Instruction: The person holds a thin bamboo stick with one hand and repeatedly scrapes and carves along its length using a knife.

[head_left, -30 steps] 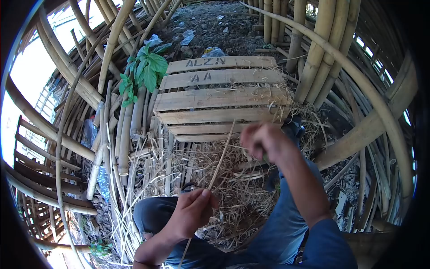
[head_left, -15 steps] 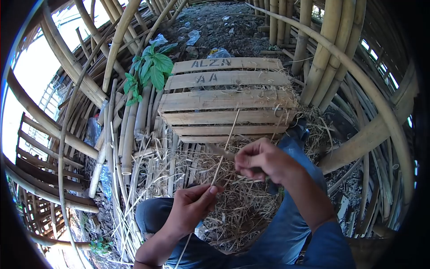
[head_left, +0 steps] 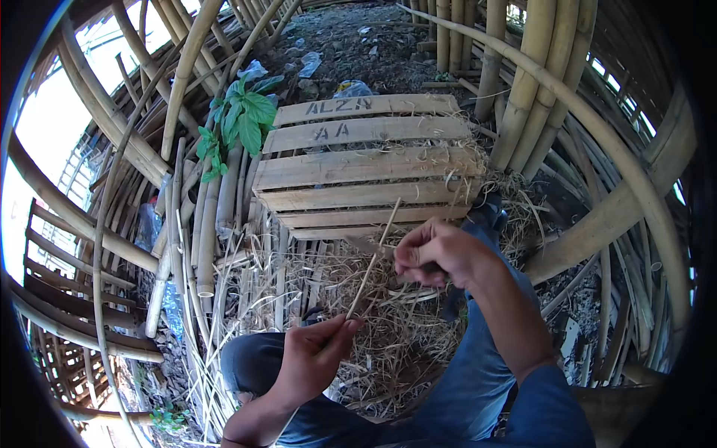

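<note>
My left hand (head_left: 314, 357) pinches a thin bamboo strip (head_left: 367, 278) between thumb and fingers. The strip slants up and away from me, and its lower end runs back past my wrist. My right hand (head_left: 442, 257) is closed around a knife (head_left: 366, 245), its handle mostly hidden in the fingers. The blade points left and crosses the strip near its upper part. Pale shavings (head_left: 403, 343) cover the ground beneath both hands, between my jeans-clad legs (head_left: 467, 358).
Ahead stands a slatted wooden crate (head_left: 366, 164) with shavings on top. A leafy green plant (head_left: 243, 116) grows to its left, beside bamboo poles (head_left: 211, 231) and loose strips (head_left: 198, 358). Thick bamboo posts (head_left: 534, 82) and a curved pole (head_left: 597, 127) stand at the right.
My left hand has drawn back a little toward me with the strip, so less of it extends beyond the knife. The view has shifted slightly. Both hands keep their hold.
</note>
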Demonstrator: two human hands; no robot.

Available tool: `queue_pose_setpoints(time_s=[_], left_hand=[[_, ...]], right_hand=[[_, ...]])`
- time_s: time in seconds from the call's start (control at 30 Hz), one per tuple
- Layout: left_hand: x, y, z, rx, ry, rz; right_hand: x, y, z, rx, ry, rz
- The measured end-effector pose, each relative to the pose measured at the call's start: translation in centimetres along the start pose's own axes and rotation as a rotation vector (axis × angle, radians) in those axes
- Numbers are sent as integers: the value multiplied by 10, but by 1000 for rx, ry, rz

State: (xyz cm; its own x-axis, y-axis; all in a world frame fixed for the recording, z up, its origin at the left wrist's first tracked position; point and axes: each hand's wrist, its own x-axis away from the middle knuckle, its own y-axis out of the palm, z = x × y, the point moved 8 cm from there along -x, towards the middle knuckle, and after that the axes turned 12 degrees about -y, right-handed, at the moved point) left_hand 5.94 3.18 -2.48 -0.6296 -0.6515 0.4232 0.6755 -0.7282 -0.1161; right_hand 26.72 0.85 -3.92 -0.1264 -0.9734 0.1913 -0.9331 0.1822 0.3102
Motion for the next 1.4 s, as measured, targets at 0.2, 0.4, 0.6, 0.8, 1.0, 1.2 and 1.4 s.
queue_pose_setpoints(time_s=[0.2, 0.4, 0.6, 0.8, 1.0, 1.2, 1.4], left_hand=[[-1, -4, -1, -47, 50, 91], [2, -3, -2, -17, -2, 50], [1, -1, -2, -42, 47, 70], [-2, -2, -3, -33, 3, 46], [1, -8, 0, -75, -23, 77], [-5, -16, 1, -73, 84, 226], [-8, -17, -7, -56, 21, 195]], right_hand=[[4, 10, -3, 41, 39, 40], [1, -5, -3, 89, 9, 129], [1, 7, 0, 69, 20, -8], [-1, -1, -2, 30, 14, 85], [0, -76, -26, 123, -203, 503], [6, 10, -13, 131, -173, 87], [-5, 8, 3, 67, -33, 34]])
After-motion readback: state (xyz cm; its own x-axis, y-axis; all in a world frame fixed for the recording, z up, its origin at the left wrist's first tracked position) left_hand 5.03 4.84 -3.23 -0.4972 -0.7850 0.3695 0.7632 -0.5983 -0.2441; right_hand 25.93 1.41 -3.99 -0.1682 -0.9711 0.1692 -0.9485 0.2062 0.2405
